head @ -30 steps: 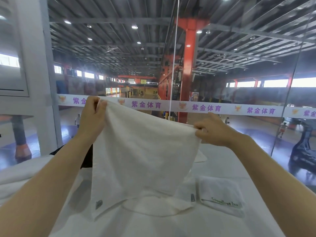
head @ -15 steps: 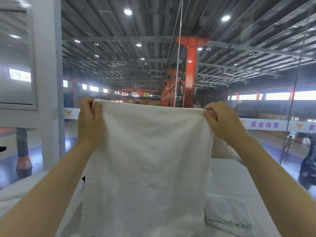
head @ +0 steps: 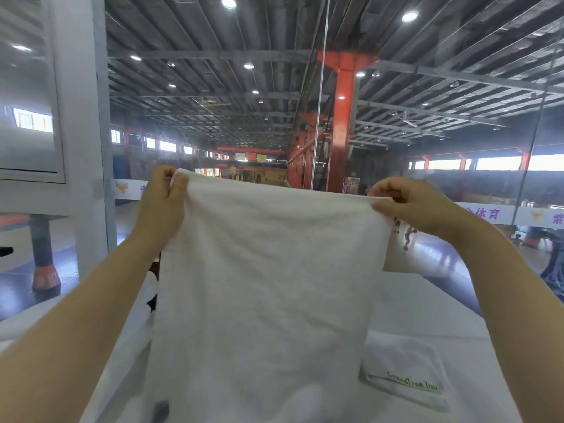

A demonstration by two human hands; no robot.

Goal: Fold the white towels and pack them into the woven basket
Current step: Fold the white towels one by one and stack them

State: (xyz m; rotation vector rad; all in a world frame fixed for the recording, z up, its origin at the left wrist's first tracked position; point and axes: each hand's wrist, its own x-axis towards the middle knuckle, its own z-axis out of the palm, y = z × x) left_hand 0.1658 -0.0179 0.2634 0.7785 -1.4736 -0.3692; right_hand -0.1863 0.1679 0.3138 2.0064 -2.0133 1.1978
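The left hand (head: 161, 198) pinches the top corner of the white towel (head: 265, 285) at about 10 o'clock. Its thumb and fingers are curled tight on the cloth. The right hand (head: 409, 203) pinches the other top corner at about 2 o'clock, the same way. Both arms reach up and out, and the top edge runs almost straight between the 2 hands, with a small dip in the middle.

The towel hangs down flat like a curtain and fills the middle of the view. Its bottom edge drops out of sight at 6 o'clock. A small dark tag (head: 160, 409) shows low on it at about 7 o'clock.

Behind it is a white desk (head: 427, 303). At about 4 o'clock a folded towel (head: 403, 370) with green writing lies on the desk, just beside the hanging one. The woven basket is not in view.

This looks like the start of a fold. To do it well, both hands should keep their pinch and hold the corners level, so the cloth hangs smooth. Then bring the corners together neatly so the edges match, or lay it flat first. If 1 corner slips, the fold will be crooked.
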